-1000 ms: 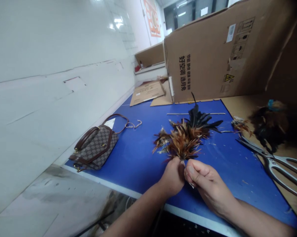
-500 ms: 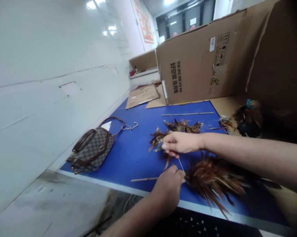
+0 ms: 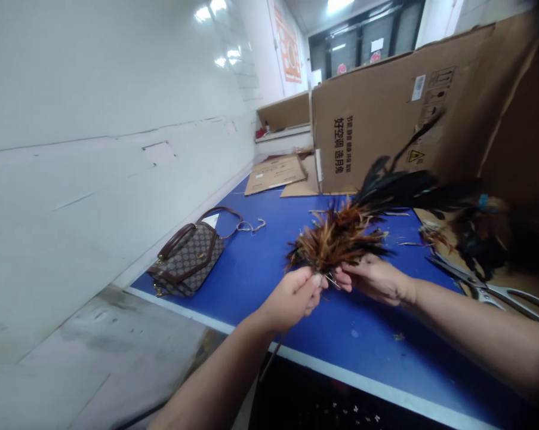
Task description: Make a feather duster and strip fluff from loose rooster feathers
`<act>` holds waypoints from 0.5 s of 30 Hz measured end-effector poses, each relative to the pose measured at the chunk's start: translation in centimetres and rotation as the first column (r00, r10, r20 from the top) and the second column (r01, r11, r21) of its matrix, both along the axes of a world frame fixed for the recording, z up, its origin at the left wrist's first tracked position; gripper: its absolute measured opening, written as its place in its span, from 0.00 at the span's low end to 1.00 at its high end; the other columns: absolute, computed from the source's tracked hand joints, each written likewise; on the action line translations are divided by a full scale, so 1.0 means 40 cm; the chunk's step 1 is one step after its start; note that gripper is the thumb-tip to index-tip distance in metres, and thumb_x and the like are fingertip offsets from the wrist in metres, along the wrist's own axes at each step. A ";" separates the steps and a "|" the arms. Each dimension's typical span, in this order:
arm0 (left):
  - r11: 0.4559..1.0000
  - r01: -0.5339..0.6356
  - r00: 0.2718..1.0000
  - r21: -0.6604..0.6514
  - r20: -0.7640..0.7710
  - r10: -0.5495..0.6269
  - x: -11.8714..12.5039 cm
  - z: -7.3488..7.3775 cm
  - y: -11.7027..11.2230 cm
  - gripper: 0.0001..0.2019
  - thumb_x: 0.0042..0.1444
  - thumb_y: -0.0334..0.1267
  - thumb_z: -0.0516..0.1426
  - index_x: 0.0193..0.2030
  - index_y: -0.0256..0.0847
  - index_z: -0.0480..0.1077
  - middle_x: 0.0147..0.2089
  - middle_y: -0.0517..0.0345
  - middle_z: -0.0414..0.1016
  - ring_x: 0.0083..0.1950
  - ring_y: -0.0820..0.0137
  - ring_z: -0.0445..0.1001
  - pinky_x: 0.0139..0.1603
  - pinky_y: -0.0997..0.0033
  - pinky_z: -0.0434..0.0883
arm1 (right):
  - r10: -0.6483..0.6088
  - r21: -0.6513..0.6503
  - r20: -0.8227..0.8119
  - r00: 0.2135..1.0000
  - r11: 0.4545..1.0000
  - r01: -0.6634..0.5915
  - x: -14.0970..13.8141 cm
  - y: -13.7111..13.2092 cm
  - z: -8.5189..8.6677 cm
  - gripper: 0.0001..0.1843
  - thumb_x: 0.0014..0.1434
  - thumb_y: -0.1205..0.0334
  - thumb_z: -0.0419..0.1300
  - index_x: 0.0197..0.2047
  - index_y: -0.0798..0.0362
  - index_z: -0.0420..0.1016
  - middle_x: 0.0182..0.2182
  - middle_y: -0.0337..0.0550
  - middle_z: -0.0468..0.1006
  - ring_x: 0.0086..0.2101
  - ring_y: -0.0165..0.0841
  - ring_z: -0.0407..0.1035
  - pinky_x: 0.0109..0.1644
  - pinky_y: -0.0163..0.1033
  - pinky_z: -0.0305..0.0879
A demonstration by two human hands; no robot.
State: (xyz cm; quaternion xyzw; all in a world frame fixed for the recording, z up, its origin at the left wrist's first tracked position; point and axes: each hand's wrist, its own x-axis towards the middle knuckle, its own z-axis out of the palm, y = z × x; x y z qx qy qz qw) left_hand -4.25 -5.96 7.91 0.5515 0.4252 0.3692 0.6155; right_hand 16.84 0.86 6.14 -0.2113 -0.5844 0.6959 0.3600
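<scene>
A feather duster (image 3: 336, 236), with bushy brown and orange feathers and long black plumes, rises tilted over the table. My left hand (image 3: 296, 295) is closed around its stick at the base of the feathers. Part of the thin stick (image 3: 273, 357) shows below that hand. My right hand (image 3: 376, 278) is closed beside the base, its fingers at the lower feathers. Pale quills show between the two hands. My fingers partly hide what the right hand pinches.
A patterned handbag (image 3: 188, 260) lies on the blue table (image 3: 260, 257) at left, by the white wall. Scissors (image 3: 484, 283) and a dark feather bundle (image 3: 484, 239) lie at right. A large cardboard box (image 3: 376, 131) stands behind, with flat cardboard (image 3: 276, 173) beside it.
The duster has swung from lying low at the right to pointing up and away. My right hand has come down beside my left; the taut thread between them no longer shows. The view has shifted.
</scene>
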 end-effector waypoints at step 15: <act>0.986 -0.143 0.975 -0.091 0.158 0.156 0.091 -0.101 0.111 0.22 0.59 0.59 0.62 0.40 0.42 0.63 0.28 0.69 0.58 0.20 0.82 0.52 0.16 0.81 0.50 | -0.249 -0.136 -0.410 0.878 0.968 0.211 -0.040 0.003 0.013 0.18 0.67 0.52 0.63 0.29 0.52 0.69 0.18 0.28 0.49 0.21 0.27 0.45 0.33 0.40 0.55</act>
